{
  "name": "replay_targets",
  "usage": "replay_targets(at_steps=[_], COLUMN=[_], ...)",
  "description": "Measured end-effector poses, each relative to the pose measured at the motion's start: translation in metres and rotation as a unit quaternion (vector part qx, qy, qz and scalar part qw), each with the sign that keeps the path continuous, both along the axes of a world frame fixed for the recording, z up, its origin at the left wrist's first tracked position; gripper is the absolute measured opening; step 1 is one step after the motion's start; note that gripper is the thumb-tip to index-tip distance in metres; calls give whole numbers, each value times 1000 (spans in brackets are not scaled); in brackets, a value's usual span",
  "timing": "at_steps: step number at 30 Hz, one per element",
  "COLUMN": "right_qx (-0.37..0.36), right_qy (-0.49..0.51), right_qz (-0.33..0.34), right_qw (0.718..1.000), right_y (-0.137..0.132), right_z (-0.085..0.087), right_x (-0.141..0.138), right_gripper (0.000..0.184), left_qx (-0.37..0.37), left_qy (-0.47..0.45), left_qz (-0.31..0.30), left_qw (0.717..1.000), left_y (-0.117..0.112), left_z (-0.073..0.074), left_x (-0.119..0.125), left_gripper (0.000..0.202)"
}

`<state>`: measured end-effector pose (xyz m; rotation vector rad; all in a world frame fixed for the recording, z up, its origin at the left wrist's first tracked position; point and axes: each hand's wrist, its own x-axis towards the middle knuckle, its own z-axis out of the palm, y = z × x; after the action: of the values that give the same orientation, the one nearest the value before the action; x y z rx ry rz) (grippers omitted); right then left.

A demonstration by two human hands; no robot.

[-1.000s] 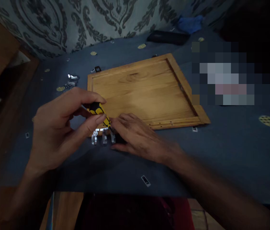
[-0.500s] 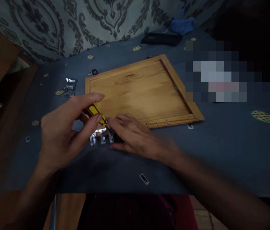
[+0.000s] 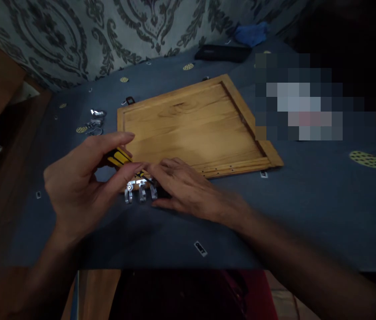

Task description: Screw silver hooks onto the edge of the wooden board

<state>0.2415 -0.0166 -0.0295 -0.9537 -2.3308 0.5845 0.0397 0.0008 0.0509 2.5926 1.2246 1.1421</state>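
Note:
My left hand (image 3: 78, 186) holds a screwdriver (image 3: 118, 156) by its yellow and black handle, with the thumb pressed along it. The shaft slants down to the right, towards a row of shiny metal hooks (image 3: 142, 191) along the near edge of a framed wooden panel (image 3: 188, 129). Lying over that edge, my right hand (image 3: 188, 189) has its fingers bent beside the rightmost hook and the screwdriver's tip, its thumb lower down. What sits under those fingers is hidden. Small dark holes dot the panel's near edge to the right of my hand.
Several loose metal hooks (image 3: 96, 120) lie on the blue patterned tablecloth (image 3: 308, 204) left of the panel. A dark case (image 3: 223, 53) and a blue cloth (image 3: 252, 34) rest at the back by the patterned curtain (image 3: 154, 22). A blurred-out area covers the right side.
My left hand has shifted slightly left and the screwdriver handle has turned and leans lower. My right hand stays in place at the panel's edge.

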Motion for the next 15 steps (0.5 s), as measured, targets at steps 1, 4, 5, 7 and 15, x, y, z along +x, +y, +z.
replay_targets(at_steps=[1,4,5,7,15], right_qx=[1,3,2,2,-5], right_qy=[-1,-4,-3,2,8], right_qz=[0,3,3,5,5], right_qw=[1000,1000,1000,1000,1000], right_y=[0,0,0,1,2], right_z=[0,-1,-2,-3,-5], right_x=[0,0,0,0,0], right_gripper=[68,71,73,75,76], left_qx=[-10,-12,2,26,37], left_qy=[-11,-9,-2,8,30], left_qz=[5,15,13,7,7], left_qw=[1000,1000,1000,1000,999], left_y=[0,-1,0,0,2], left_z=[0,-1,-1,-1,0], left_x=[-1,-2,-2,-2,-1], left_gripper=[34,32,30,27,20])
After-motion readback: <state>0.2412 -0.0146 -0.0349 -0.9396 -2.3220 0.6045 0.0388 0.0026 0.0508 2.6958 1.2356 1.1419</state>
